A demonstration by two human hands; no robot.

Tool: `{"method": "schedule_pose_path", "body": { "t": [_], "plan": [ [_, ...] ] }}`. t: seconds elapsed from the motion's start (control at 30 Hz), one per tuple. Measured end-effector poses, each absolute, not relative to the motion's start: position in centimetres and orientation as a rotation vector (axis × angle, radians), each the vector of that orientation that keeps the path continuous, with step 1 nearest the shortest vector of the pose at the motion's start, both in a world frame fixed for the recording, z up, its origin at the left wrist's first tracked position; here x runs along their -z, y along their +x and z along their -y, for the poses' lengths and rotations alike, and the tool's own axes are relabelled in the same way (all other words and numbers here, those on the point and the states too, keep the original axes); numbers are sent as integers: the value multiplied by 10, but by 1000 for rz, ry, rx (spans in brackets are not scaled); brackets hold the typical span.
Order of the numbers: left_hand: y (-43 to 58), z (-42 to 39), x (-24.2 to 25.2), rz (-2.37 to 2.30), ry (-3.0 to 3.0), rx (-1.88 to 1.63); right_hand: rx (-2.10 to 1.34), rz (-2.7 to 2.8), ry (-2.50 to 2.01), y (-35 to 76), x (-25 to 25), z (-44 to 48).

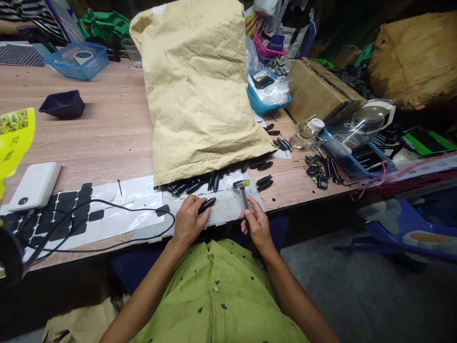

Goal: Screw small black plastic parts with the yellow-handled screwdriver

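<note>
Near the table's front edge, my left hand is closed around a small black tapered piece, its pointed end toward the right. My right hand grips the dark handle of a small hammer, whose head has a yellowish end and sits just above the board. Between and beyond both hands, several similar black pieces spill out from under a large tan paper sack. More black pieces lie to the right of the hammer. A pale board lies beneath the work.
To the left are a white power bank, a black cable and sheets with black stickers. A dark purple tray and blue basket sit farther back. At right stand a glass jar, keys and a cardboard box.
</note>
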State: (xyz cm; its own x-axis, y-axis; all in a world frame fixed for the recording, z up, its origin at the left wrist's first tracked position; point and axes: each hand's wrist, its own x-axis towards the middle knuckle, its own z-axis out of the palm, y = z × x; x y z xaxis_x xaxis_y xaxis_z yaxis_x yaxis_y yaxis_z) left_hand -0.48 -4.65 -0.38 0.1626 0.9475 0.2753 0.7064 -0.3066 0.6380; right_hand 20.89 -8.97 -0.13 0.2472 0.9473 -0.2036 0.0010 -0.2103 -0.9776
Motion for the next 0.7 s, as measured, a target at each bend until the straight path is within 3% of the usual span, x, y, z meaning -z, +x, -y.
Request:
{"method": "schedule_pose_path", "body": {
  "t": [0.7],
  "plan": [
    [-5,49,3,-1542,2158,-948,-1175,920,-1490,208,0,88]
  ]
}}
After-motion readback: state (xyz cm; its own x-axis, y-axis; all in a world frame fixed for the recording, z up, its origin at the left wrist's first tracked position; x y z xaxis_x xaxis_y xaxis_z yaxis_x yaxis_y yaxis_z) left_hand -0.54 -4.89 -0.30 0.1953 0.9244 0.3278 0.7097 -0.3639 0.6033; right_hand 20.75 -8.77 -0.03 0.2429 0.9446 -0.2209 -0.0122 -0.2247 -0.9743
